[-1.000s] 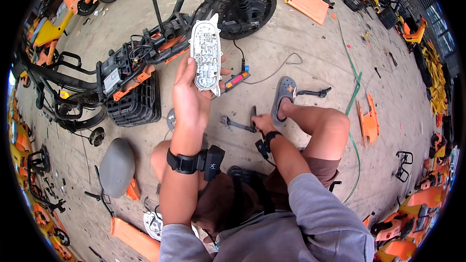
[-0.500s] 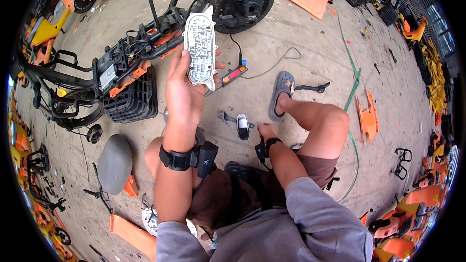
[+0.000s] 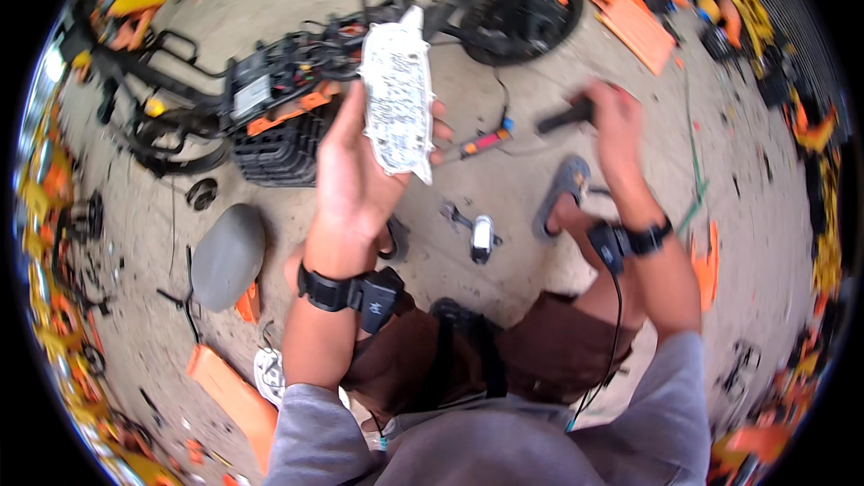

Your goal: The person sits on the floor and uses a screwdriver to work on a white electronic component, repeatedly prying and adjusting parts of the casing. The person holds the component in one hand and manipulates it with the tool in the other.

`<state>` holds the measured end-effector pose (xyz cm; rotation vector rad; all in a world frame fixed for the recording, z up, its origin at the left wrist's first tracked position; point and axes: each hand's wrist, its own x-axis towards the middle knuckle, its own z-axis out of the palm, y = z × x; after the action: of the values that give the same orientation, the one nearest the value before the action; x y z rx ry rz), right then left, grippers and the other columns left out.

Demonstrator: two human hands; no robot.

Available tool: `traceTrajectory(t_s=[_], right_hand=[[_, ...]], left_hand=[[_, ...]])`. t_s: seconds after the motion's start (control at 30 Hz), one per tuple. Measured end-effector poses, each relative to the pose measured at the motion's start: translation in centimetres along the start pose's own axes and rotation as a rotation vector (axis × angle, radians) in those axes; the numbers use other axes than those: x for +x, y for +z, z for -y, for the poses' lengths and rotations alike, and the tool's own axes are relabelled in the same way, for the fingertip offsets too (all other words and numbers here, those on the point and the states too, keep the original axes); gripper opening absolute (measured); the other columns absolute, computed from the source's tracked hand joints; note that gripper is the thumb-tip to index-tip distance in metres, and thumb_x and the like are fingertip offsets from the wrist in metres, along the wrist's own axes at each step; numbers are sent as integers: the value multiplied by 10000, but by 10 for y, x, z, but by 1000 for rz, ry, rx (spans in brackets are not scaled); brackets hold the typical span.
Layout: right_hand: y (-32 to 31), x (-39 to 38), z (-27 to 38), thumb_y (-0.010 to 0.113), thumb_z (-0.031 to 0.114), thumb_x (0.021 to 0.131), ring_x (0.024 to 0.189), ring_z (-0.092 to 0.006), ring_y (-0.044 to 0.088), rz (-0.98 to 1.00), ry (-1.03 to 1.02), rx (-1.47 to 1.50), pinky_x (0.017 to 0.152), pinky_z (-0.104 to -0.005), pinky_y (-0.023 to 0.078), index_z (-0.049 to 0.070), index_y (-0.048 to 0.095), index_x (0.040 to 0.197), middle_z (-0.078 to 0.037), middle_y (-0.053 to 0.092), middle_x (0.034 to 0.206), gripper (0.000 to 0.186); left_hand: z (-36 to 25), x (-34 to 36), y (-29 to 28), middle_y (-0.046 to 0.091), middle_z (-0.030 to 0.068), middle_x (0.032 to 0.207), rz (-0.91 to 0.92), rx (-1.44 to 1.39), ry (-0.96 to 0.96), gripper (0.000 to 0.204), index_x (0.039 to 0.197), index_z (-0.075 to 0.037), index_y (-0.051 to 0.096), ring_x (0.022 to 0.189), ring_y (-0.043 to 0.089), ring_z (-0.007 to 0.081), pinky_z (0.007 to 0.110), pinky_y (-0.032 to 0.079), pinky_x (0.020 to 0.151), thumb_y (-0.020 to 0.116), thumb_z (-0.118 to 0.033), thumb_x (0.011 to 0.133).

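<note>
Upright in my left hand (image 3: 346, 171) stands a long oval panel (image 3: 397, 99), white and silver with pointed corners at its ends and a busy, circuit-like face. My thumb lies along its left edge and fingertips show round its right edge. My right hand (image 3: 619, 121), raised and blurred, is closed round a dark bar-shaped thing (image 3: 565, 117) that points left; its exact kind is too smeared to tell. On the floor between my feet lies a small silver-and-black oblong piece (image 3: 482, 238). A grey metal tool, perhaps a wrench (image 3: 457, 213), lies against it.
Ahead stands a stripped two-wheeler frame (image 3: 423, 22) with its rear wheel (image 3: 531, 18) and a black crate (image 3: 279, 153). An orange-and-red device (image 3: 486, 141) on a cable lies near it. A grey seat (image 3: 229, 256) and orange panels (image 3: 637, 31) lie around.
My right hand has risen from beside the small floor piece, up and to the right, and now holds the dark bar-shaped thing. The left hand keeps the panel; the whole view has shifted.
</note>
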<state>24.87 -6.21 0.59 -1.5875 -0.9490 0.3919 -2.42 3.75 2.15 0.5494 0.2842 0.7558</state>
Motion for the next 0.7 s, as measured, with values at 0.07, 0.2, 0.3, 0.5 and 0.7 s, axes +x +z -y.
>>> traceTrajectory(t_s=[0.07,0.2,0.3,0.5,0.7], right_hand=[[-19,-16,11,473,377,978,632,-100,482,-164,-57,10,579,-286,344,16,685,733,-28,615,672,485],[-13,-34,23,443,473,1004,509,-107,451,-292,96,644,521,-255,343,9,584,774,-72,558,656,537],[-13,-41,34,468,516,999,485,-100,435,-175,60,606,464,-237,315,-14,601,861,-58,543,653,564],[1,-61,38,570,697,881,519,-147,544,-57,-51,335,455,-260,407,-72,598,958,-84,573,624,773],[1,-71,33,756,560,815,648,-225,659,17,-80,350,448,-298,512,-100,614,998,-157,611,833,700]], left_hand=[[-3,-3,-4,682,180,1073,-18,50,37,570,1348,-33,505,886,696,308,391,555,694,263,-473,1077],[-2,-12,-6,669,163,1124,-104,124,70,552,1376,-57,481,890,687,266,357,533,678,250,-465,1086],[2,-9,-1,655,172,1186,-138,122,63,506,1400,-79,459,931,670,254,351,525,701,260,-429,1094],[15,-8,-5,640,198,1238,-152,95,7,549,1423,-70,472,971,661,247,357,535,753,233,-441,1098],[20,-6,-6,659,184,1176,-166,131,-3,555,1390,-74,492,953,666,241,346,543,733,265,-480,1087]])
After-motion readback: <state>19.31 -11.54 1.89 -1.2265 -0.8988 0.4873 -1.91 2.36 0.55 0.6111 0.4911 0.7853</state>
